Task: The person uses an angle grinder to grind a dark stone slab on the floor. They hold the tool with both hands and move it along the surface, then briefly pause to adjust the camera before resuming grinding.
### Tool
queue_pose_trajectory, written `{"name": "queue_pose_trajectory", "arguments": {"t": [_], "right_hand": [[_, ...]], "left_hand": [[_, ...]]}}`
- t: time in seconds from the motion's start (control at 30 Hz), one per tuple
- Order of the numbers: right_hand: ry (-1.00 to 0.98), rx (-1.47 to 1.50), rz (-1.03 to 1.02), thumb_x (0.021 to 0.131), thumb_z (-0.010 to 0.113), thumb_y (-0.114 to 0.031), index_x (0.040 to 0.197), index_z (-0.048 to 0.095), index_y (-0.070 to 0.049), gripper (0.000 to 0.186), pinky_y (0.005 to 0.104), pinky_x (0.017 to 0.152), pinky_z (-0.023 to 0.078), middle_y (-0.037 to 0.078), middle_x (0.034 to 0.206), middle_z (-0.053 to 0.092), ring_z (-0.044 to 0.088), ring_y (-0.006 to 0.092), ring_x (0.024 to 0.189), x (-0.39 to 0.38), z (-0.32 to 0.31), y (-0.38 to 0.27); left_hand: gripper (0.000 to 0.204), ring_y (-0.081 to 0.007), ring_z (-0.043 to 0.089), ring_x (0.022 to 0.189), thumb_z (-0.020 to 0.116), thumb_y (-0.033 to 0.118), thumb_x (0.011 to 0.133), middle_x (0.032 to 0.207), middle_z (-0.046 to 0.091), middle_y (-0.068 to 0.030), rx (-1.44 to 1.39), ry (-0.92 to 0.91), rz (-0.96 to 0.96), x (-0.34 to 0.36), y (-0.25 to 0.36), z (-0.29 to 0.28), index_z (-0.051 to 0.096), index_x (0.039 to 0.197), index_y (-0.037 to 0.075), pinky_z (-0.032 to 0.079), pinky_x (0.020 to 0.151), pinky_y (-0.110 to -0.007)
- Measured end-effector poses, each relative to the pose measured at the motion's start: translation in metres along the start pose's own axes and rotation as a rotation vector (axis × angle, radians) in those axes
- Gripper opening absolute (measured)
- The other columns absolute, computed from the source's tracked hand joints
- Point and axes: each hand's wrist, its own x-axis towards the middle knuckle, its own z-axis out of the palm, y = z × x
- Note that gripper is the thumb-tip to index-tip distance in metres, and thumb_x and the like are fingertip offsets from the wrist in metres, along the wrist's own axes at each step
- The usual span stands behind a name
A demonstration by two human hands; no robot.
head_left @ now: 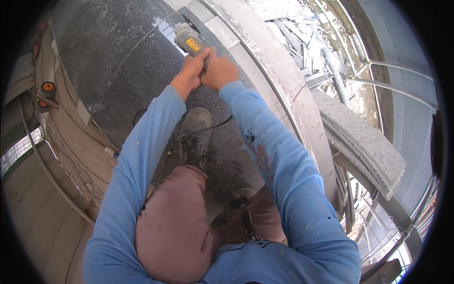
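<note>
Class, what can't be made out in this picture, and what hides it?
In the head view:
Angle grinder: handle mostly hidden by the left hand and right hand.
Black cord: lost behind the right sleeve.
Dark grey surface: far end cut off by the picture's top edge.

Free lateral clearance lies to the left of your left hand (190, 75), over the dark stone surface (116, 57). Directly ahead, the grinder (189, 40) and its disc (191, 22) block your forward path. Toward your body, your boot (196, 125) and the cord (220, 125) crossing it obstruct low passage. Right of your right hand (223, 71), room extends over the pale border; stacked stone slabs (364, 137) stand farther right.
</note>
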Motion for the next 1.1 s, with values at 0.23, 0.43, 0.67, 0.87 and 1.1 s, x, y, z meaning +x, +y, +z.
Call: {"name": "queue_pose_trajectory", "arguments": {"t": [0.23,0.43,0.67,0.87,1.1], "right_hand": [[0.044,-0.057,-0.016,0.085,0.074,-0.026,0.136,0.044,0.007,0.067,0.0464,0.077,0.060,0.028,0.109,0.066,0.073,0.0395,0.088,-0.023,0.002,0.005],[0.051,-0.062,-0.040,0.085,0.074,-0.022,0.135,0.044,0.008,0.066,0.0451,0.075,0.060,0.027,0.100,0.068,0.073,0.0392,0.086,-0.042,0.005,0.023],[-0.013,-0.074,-0.012,0.084,0.074,-0.021,0.136,0.044,0.010,0.067,0.0459,0.076,0.060,0.027,0.102,0.070,0.073,0.0386,0.090,-0.059,-0.013,0.023],[-0.015,-0.014,0.002,0.083,0.075,-0.019,0.133,0.046,0.011,0.065,0.0460,0.077,0.061,0.026,0.100,0.071,0.073,0.0388,0.091,-0.051,-0.008,0.026],[0.005,0.022,-0.006,0.083,0.073,-0.016,0.125,0.049,0.013,0.057,0.0443,0.080,0.061,0.024,0.098,0.072,0.074,0.0368,0.094,-0.040,-0.010,0.021]], "left_hand": [[0.044,-0.0266,0.069,0.101,0.067,0.023,0.101,0.118,0.066,-0.0171,0.001,0.004,-0.022,-0.022,-0.010,0.010,0.052,0.131,-0.005,0.060,0.080,-0.041],[0.038,-0.0232,0.069,0.094,0.067,0.025,0.101,0.114,0.066,-0.0132,0.042,0.059,-0.006,-0.045,-0.026,0.026,0.056,0.127,-0.001,0.057,0.073,-0.038],[0.035,-0.0197,0.066,0.095,0.067,0.025,0.101,0.112,0.066,-0.0095,0.067,0.056,-0.022,-0.054,-0.035,0.030,0.055,0.126,0.002,0.052,0.072,-0.036],[0.042,-0.0238,0.069,0.102,0.059,0.031,0.106,0.116,0.066,-0.0143,0.128,0.012,-0.004,-0.047,-0.033,0.028,0.053,0.131,-0.001,0.060,0.081,-0.042],[0.039,-0.0263,0.067,0.110,0.055,0.029,0.108,0.123,0.063,-0.0151,0.019,0.006,0.008,-0.049,-0.028,0.031,0.049,0.132,-0.001,0.058,0.089,-0.044]]}}
